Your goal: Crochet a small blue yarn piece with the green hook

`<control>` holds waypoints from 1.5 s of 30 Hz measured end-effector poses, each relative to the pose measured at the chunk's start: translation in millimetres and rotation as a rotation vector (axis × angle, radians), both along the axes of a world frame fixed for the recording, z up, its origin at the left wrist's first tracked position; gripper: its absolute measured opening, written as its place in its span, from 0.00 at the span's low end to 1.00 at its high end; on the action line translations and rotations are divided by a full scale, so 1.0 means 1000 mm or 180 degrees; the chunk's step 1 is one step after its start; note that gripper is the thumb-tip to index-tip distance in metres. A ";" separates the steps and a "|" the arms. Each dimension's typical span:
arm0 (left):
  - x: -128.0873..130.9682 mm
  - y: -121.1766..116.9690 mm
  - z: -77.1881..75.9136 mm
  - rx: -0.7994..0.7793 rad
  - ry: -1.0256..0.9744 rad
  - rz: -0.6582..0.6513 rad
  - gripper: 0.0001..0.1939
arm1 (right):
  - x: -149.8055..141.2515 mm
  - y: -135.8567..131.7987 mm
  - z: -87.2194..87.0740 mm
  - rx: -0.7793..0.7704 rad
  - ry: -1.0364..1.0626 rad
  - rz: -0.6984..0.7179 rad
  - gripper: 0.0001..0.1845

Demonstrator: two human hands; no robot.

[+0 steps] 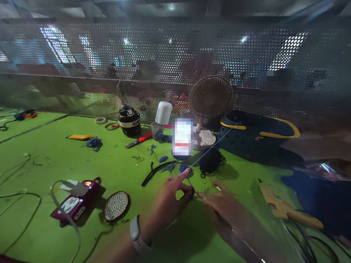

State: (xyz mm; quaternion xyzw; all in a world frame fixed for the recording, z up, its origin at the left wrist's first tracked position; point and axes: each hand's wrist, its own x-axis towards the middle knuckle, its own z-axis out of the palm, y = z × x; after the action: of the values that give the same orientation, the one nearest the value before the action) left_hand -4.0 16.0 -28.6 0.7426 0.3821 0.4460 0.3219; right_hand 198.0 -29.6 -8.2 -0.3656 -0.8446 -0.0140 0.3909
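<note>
Blue yarn (206, 152) runs taut from the dark basket (255, 126) down over the raised index finger of my left hand (171, 195). That hand's thumb and another finger pinch a small dark bit of yarn work (193, 190). My right hand (226, 206) is closed close beside it, its fingertips almost meeting the pinched bit. Motion smears the right hand, and whatever slim thing its fingers hold is unclear. Just beyond my left fingertips lies a small blue yarn piece (184, 168). A black yarn ball (210, 161) rests to its right.
A lit phone (182, 138) stands before a fan (210, 98). Left are a purple power strip (78, 201), a studded round disc (116, 206), a cutter knife (139, 139) and a black jar (128, 122). A glue gun (287, 208) with cables lies right. Perforated metal (95, 51) closes the back.
</note>
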 end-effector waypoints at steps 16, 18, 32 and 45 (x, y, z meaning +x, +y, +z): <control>0.010 0.000 0.023 -0.1433 -0.0536 0.0460 0.43 | -0.027 -0.009 -0.005 0.0973 -0.0451 -0.0479 0.08; 0.010 0.000 0.023 -0.1483 -0.0555 0.0431 0.43 | -0.027 -0.009 -0.004 0.1010 -0.0434 -0.0500 0.08; 0.006 -0.002 0.017 -0.3080 -0.2297 -0.0853 0.45 | -0.017 -0.007 0.002 0.1127 -0.0302 -0.0520 0.08; -0.012 0.017 0.027 -0.3010 -0.2038 -0.1197 0.37 | 0.004 0.003 0.012 -0.0009 0.0513 -0.0087 0.13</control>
State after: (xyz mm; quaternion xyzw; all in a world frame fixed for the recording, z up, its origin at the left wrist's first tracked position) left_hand -16.3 32.9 -1.7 0.4024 0.2852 0.3645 0.7898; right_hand 202.4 -27.0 3.6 -0.3775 -0.8054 0.0113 0.4569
